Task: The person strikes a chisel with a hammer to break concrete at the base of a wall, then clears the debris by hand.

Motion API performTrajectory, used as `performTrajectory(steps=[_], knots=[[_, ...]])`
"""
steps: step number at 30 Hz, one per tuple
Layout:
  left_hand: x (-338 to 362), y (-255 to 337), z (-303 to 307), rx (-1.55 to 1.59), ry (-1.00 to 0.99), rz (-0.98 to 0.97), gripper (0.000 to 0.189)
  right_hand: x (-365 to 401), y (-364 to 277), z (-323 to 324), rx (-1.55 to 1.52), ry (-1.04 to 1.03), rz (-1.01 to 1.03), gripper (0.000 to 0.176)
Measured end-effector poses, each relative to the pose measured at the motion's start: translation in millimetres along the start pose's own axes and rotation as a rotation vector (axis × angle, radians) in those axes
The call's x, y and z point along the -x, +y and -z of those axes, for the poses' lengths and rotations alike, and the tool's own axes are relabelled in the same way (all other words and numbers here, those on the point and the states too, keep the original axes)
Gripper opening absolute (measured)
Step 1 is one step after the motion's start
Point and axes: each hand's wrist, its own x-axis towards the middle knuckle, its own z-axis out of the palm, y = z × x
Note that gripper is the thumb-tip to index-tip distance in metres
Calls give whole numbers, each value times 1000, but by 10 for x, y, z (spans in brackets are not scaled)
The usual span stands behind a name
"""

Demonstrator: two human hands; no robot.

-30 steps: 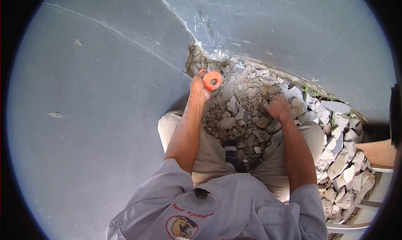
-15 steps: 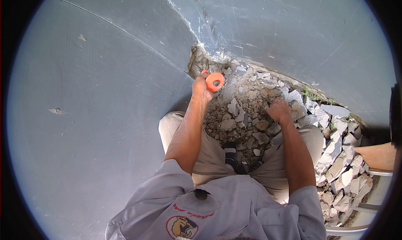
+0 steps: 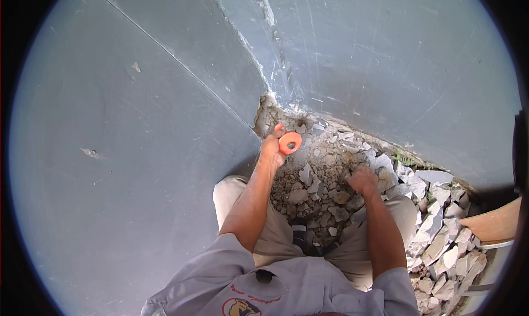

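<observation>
Plainly shows as a round orange guard [image 3: 297, 141], clasped in left hand [image 3: 270, 149]; cannot tell finger spread on right hand [image 3: 363, 180], low over rubble [image 3: 324, 175].

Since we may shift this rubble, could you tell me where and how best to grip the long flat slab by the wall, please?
I'd pinch the slab by its near long edge, coming from the person's side: it looks thin, and the wall is close behind.

An orange, ring-flanged grip [image 3: 290, 143] is in the left hand [image 3: 270, 149]; jagged grey-and-tan rubble [image 3: 298, 196] lies between it and the right hand [image 3: 363, 180] (also right of both), a flat grey wall [image 3: 386, 68] beyond.
</observation>
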Motion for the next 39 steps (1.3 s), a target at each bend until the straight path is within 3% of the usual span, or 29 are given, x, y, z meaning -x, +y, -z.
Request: performTrajectory(steps=[7,10,19,24,30,39], knots=[[145,47,-139,-17,3,-6,14,-14,3,-36,36,-11,20,59],[92,37,-89,19,-83,8,15,-45,0,-31,31,-71,-13,62],[218,69,-184,87,-85,40,16,-181,100,-238,86,5,52,68],[206,38,-185,143,-102,34,16,-91,13,-112,57,-33,31,68],[432,131,-369,142,-140,174,18,-135,24,-142,64,-27,9,68],[353,37,-259,156,-181,119,22,-123,-11,-111,71,-37,29,64]])
